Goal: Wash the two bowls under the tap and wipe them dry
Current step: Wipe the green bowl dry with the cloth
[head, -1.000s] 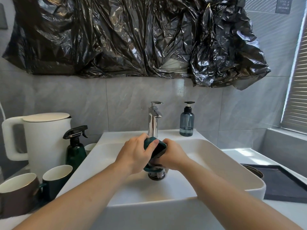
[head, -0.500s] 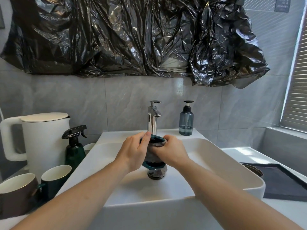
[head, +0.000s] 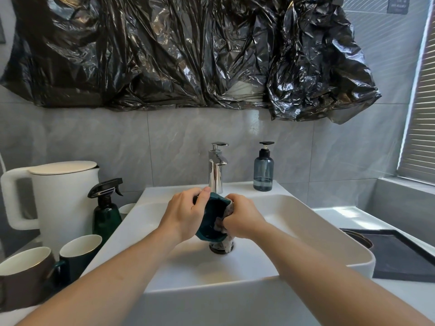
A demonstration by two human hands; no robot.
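Observation:
A small dark green bowl (head: 211,220) is held tilted over the white sink (head: 306,227), just in front of the chrome tap (head: 216,168). My left hand (head: 186,215) grips its left rim, thumb over the top edge. My right hand (head: 242,217) holds a pale cloth (head: 224,225) against the bowl's right side and inside. No water is seen running from the tap. A second bowl (head: 362,238), brownish, shows only its rim at the right, behind the sink's edge.
A blue soap dispenser (head: 263,170) stands right of the tap. Left of the sink are a green spray bottle (head: 106,208), a white kettle (head: 54,198), a green mug (head: 77,255) and a brown mug (head: 23,276). A black mat (head: 400,255) lies at the right.
The bowl has turned in my hands, its opening now facing me more. My right hand with the cloth has shifted from the rim into the bowl's right side.

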